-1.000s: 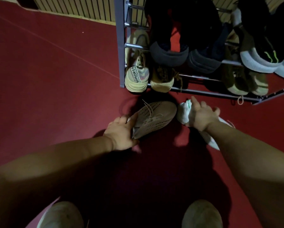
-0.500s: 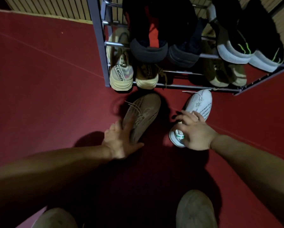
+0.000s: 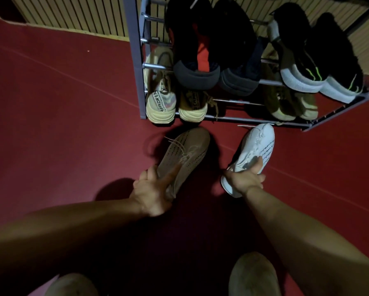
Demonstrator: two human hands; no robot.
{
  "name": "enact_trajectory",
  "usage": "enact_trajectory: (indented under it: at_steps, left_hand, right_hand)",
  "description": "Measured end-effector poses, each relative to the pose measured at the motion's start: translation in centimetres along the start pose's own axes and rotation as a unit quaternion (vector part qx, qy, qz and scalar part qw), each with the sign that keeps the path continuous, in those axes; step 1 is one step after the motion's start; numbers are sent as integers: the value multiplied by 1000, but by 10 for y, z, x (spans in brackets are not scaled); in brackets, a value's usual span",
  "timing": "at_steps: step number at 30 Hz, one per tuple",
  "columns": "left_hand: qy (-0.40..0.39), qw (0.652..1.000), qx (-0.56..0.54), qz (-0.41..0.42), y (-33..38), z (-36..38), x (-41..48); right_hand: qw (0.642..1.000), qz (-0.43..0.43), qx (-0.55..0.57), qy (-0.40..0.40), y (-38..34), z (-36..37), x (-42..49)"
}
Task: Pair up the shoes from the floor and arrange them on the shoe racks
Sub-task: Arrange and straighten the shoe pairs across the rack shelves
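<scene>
A beige knit sneaker (image 3: 190, 148) lies on the red floor, toe toward the rack, and my left hand (image 3: 153, 189) grips its heel end with the thumb over the upper. To its right, a white sneaker (image 3: 257, 146) with black lettering points the same way; my right hand (image 3: 244, 180) holds it at the heel and collar. Straight ahead stands the grey metal shoe rack (image 3: 134, 60). Its bottom shelf carries a cream pair (image 3: 170, 103) at the left and an olive pair (image 3: 290, 105) at the right. Dark shoes (image 3: 200, 50) and black-and-white sneakers (image 3: 314, 67) fill the shelf above.
A slatted wooden wall (image 3: 83, 16) runs behind the rack. Red carpet (image 3: 61, 114) stretches wide to the left. The bottom shelf has a gap between the cream and olive pairs. My own two shoes (image 3: 254, 274) show at the bottom edge.
The white sneaker has turned from lying angled under my right hand to pointing toe-first at the rack. My right hand shifted to its heel. The beige sneaker swung more upright in my left hand.
</scene>
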State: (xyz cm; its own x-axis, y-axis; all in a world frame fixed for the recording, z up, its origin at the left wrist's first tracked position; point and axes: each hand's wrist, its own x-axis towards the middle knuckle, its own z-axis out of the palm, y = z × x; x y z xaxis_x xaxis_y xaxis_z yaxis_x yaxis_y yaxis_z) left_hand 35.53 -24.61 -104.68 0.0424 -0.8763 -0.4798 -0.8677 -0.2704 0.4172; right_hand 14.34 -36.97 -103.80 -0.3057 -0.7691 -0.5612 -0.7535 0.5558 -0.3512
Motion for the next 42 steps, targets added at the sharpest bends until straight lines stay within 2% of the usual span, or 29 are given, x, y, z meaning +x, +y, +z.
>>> enact_trajectory:
  at_steps: [5,8,12,15,20,22,25,27,31,34,36,38,42]
  left_hand:
    - [-4,993,-109,50,9,-11,2]
    - [11,989,-108,98,26,-15,6]
    - [41,982,-140,119,56,-26,18]
    - [74,981,-152,93,82,-37,33]
    - [145,982,-95,68,121,-52,74]
    - [157,983,-71,63,134,-60,94]
    - [204,975,-94,6,155,-68,120]
    - [223,972,-66,-14,168,-73,139]
    - [144,989,-17,-4,172,-72,168]
    - [124,992,19,-18,151,-56,177]
    - [112,989,97,28,141,-51,177]
    - [81,990,103,55,137,-55,174]
    - [108,978,117,136,136,-62,171]
  right_hand:
    - [992,-57,95,51,22,-16,2]
    - [987,-100,107,67,41,-28,-1]
    - [976,-163,111,90,62,-40,-2]
    - [969,-206,109,86,70,-52,-1]
    - [958,-250,125,65,70,-63,11]
    - [955,-253,133,76,61,-65,18]
    - [951,-260,139,98,44,-70,32]
    - [948,-269,137,104,32,-77,45]
    - [948,-290,86,98,14,-93,71]
    - [932,-336,22,132,6,-100,84]
    - [924,-347,-55,155,0,-100,88]
    - [922,-333,-129,153,-4,-96,90]
    - [922,-321,-164,143,-11,-83,93]
